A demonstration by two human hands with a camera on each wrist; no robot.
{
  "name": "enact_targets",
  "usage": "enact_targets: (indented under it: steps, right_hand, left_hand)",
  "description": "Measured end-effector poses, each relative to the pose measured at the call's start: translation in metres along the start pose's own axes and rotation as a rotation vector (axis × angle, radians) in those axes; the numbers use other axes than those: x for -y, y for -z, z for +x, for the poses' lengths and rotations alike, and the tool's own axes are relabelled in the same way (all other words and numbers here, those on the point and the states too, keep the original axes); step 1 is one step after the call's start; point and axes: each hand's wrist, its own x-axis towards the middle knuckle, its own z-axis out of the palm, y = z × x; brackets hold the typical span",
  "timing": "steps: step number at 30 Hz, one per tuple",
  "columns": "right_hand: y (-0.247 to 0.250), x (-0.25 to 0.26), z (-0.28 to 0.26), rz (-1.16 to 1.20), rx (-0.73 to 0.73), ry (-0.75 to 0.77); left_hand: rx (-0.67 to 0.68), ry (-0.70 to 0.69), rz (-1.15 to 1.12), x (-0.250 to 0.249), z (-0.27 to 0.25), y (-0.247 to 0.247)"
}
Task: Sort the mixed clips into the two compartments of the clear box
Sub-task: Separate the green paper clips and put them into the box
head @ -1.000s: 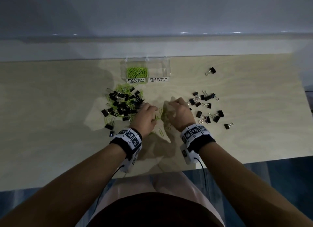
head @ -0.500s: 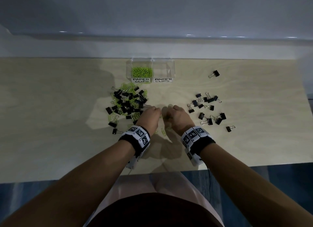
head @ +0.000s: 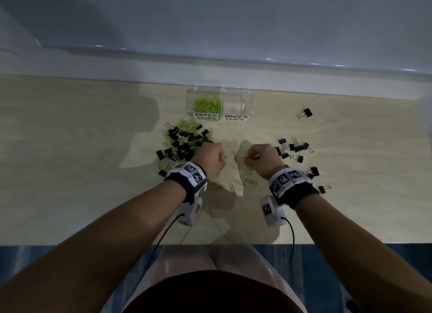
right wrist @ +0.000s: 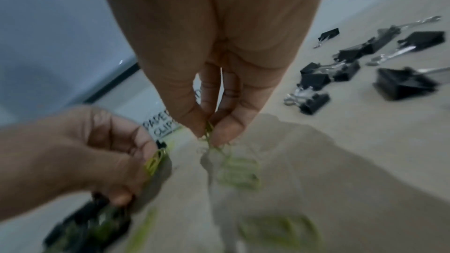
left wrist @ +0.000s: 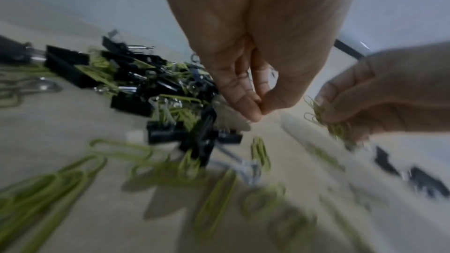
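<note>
Head view: clear box (head: pixel 247 102) sits at bench (head: pixel 70 149) far edge, long axis along that edge; left hand (head: pixel 211 159) and right hand (head: pixel 264 159) are both curled, just nearer than it. L wrist view: left thumb and fingertips (left wrist: pixel 250 111) pressed together, whether on a clip can't tell. R wrist view: right hand pinches green paper clips (right wrist: pixel 209 132) hanging below fingertips, left hand also grips some.

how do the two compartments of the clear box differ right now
The paper clips compartment is on the left and holds a heap of green paper clips; the binder clips compartment on the right looks empty. Their white labels read differently: PAPER CLIPS versus BINDER CLIPS. Both have clear walls, look about equal in size, and share one divider.
</note>
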Motion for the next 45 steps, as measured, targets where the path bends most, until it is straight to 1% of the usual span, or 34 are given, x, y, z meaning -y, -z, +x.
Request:
enact_targets:
  steps: [2, 4, 8, 10, 12, 13, 14, 16, 17, 18, 19, 22, 24, 26, 29, 32, 34, 36, 39, 41, 43, 45]
  right_hand:
    - [0.011, 0.016, 0.010, 0.125, -0.001, -0.015]
    - [0.022, 0.039, 0.023, 0.239, -0.036, 0.008]
    - [0.037, 0.094, 0.060, 0.291, -0.132, 0.087]
    - [0.035, 0.115, 0.080, 0.269, -0.182, 0.109]
    - [0.031, 0.130, 0.093, 0.255, -0.206, 0.104]
    - [0.029, 0.134, 0.095, 0.224, -0.208, 0.107]
    - [0.026, 0.135, 0.095, 0.142, -0.204, 0.122]
    - [0.019, 0.132, 0.082, -0.065, -0.197, 0.207]
    - [0.013, 0.128, 0.071, -0.126, -0.185, 0.256]
    - [0.006, 0.121, 0.058, -0.162, -0.148, 0.292]
    - [-0.002, 0.112, 0.045, -0.183, -0.081, 0.308]
    - [-0.031, 0.085, 0.005, -0.251, 0.159, 0.339]
    - [-0.052, 0.071, -0.011, -0.322, 0.241, 0.398]
    - [-0.071, 0.063, -0.017, -0.369, 0.253, 0.414]
    - [-0.091, 0.057, -0.019, -0.408, 0.196, 0.468]
    - [-0.096, 0.053, -0.019, -0.404, 0.170, 0.472]
    - [-0.092, 0.052, -0.020, -0.294, 0.125, 0.466]
    - [-0.083, 0.049, -0.023, -0.118, 0.045, 0.448]
    - [-0.059, 0.040, -0.025, 0.112, -0.141, 0.297]
    - [-0.040, 0.026, -0.025, 0.217, -0.235, 0.186]
    - [-0.022, 0.008, -0.022, 0.261, -0.308, 0.095]
    - [-0.007, -0.010, -0.018, 0.233, -0.350, 0.016]
  left_hand:
    - [-0.089, 0.033, -0.131, 0.000, 0.004, 0.019]
    - [-0.197, 0.036, -0.213, 0.000, 0.013, 0.044]
    - [-0.387, 0.061, -0.219, 0.000, 0.042, 0.090]
    - [-0.436, 0.054, -0.197, 0.003, 0.054, 0.106]
    - [-0.435, 0.035, -0.187, 0.010, 0.059, 0.112]
    - [-0.427, 0.030, -0.185, 0.014, 0.059, 0.112]
    - [-0.411, 0.034, -0.178, 0.018, 0.054, 0.111]
    - [-0.371, 0.023, -0.122, 0.030, 0.036, 0.104]
    - [-0.343, 0.007, -0.096, 0.038, 0.022, 0.098]
    - [-0.298, -0.009, -0.083, 0.047, 0.006, 0.092]
    - [-0.238, -0.026, -0.069, 0.057, -0.011, 0.085]
    - [0.000, -0.071, 0.068, 0.087, -0.056, 0.065]
    - [0.106, -0.132, 0.174, 0.102, -0.076, 0.056]
    - [0.151, -0.171, 0.247, 0.111, -0.085, 0.048]
    - [0.135, -0.227, 0.288, 0.117, -0.086, 0.040]
    - [0.115, -0.252, 0.305, 0.120, -0.083, 0.037]
    - [0.103, -0.252, 0.297, 0.124, -0.084, 0.037]
    - [0.065, -0.273, 0.264, 0.131, -0.086, 0.037]
    - [-0.016, -0.266, 0.138, 0.142, -0.092, 0.036]
    - [-0.096, -0.202, 0.016, 0.148, -0.097, 0.037]
    - [-0.148, -0.107, -0.072, 0.156, -0.102, 0.041]
    - [-0.174, -0.047, -0.097, 0.165, -0.106, 0.046]
